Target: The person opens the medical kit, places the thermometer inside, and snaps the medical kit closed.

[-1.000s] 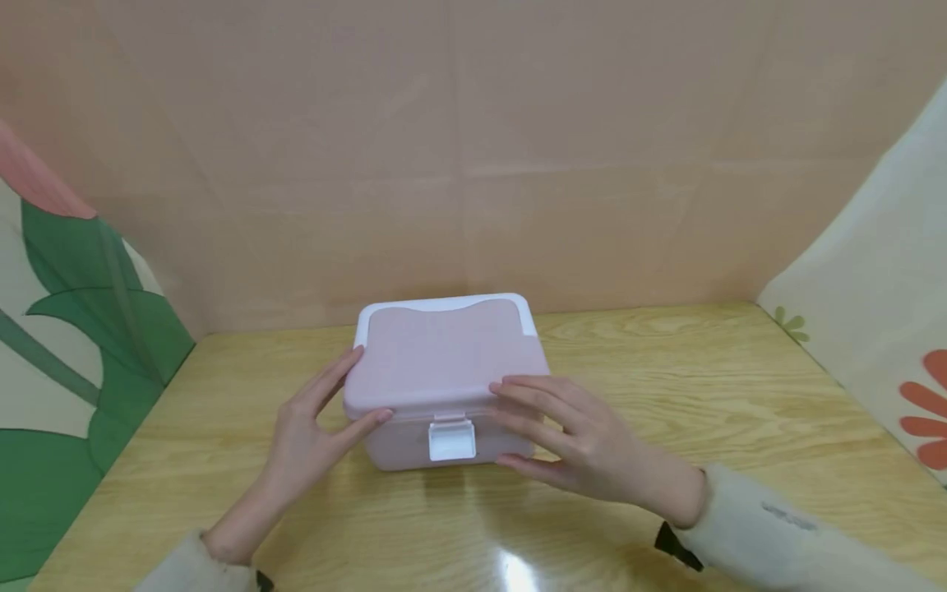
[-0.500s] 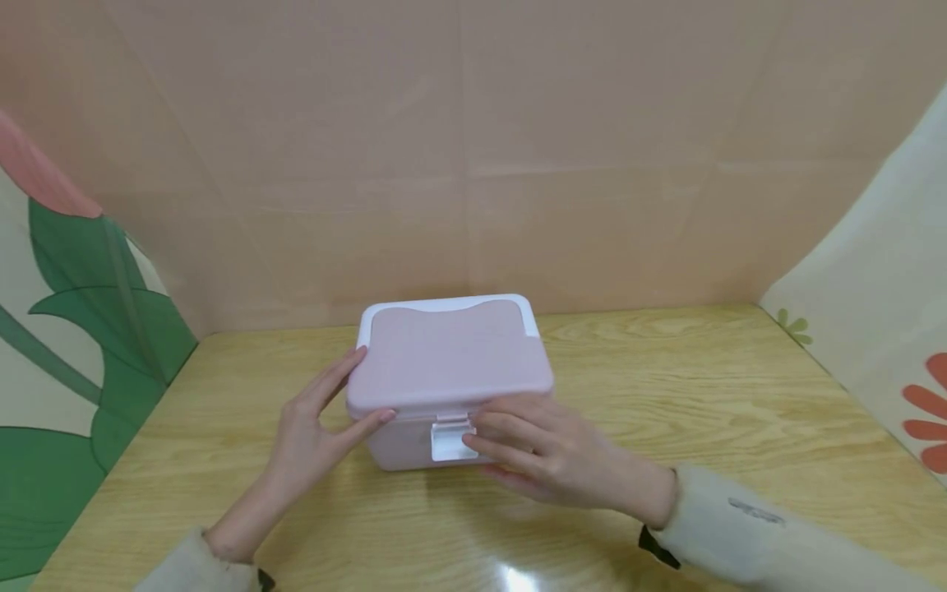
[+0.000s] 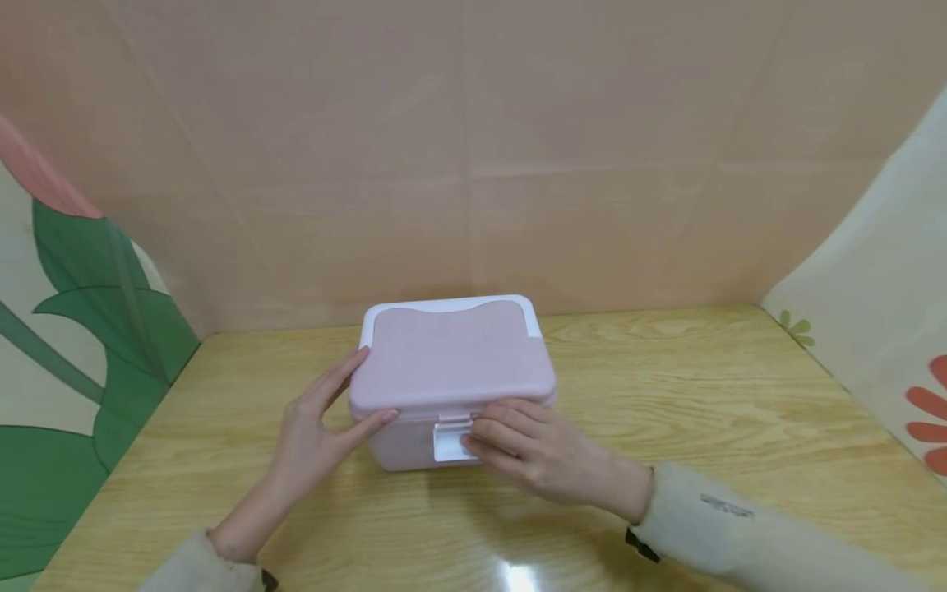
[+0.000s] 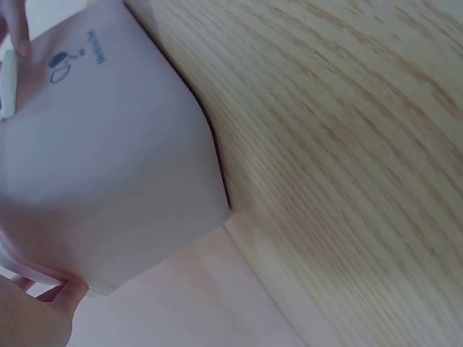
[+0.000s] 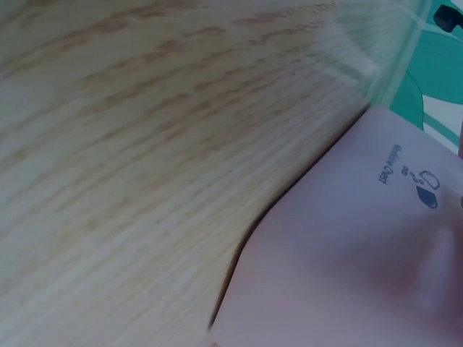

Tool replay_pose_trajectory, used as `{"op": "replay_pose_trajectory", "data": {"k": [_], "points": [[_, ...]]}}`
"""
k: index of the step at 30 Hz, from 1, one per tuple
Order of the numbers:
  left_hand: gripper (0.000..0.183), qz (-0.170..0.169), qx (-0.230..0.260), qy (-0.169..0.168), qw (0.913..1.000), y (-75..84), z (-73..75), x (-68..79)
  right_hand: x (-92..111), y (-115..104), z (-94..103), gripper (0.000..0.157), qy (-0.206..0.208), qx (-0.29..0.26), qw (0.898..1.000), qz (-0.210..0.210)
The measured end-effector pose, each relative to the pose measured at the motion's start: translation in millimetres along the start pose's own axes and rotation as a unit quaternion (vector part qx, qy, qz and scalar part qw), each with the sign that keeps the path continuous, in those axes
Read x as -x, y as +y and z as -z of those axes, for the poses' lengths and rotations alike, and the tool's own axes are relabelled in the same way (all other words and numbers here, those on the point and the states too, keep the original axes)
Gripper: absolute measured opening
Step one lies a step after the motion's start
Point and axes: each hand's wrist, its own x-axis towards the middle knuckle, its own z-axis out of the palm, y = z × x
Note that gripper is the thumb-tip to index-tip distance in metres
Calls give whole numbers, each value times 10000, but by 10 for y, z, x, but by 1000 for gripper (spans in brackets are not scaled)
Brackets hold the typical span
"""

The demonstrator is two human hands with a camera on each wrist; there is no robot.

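A pink medicine box (image 3: 455, 349) with a white-edged lid stands on the table in the head view. Its front carries a white latch (image 3: 447, 444). My left hand (image 3: 311, 444) holds the lid's left front corner, thumb at the front and fingers along the side. My right hand (image 3: 543, 452) has its fingers bent at the latch's right part and partly covers it. In the left wrist view a fingertip lies beside the white latch (image 4: 8, 83). The right wrist view shows the box's front (image 5: 347, 238) with a printed "Medicine Chest" mark; the latch is out of that view.
The wood-grain table (image 3: 703, 395) extends to both sides of the box. Behind it hangs a plain tan cloth (image 3: 473, 164). Patterned cloths with green leaves (image 3: 133, 370) and red flowers (image 3: 932, 411) border the left and right sides.
My right hand has moved left from the box's right front corner to the latch, and its fingers have bent there. The left hand keeps its place on the lid corner.
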Motion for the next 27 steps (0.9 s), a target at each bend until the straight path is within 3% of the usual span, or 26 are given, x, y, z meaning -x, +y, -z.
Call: {"op": "replay_pose_trajectory", "data": {"k": [5,13,20,27], "points": [[74,-32,92,-13,10000,-1,-14,-3,-13,-12,-47,29,441,-8,9990,-118],[75,-13,84,-13,10000,-12,-16,1,-43,-62,-77,24,1028,-579,9916,-524],[75,-28,55,31,10000,-31,-16,5,-107,-127,-48,21,1312,-1343,9750,-1186],[75,-69,172,36,9998,-40,-15,9,-206,-167,0,21,1755,-1593,9588,-1569]]}}
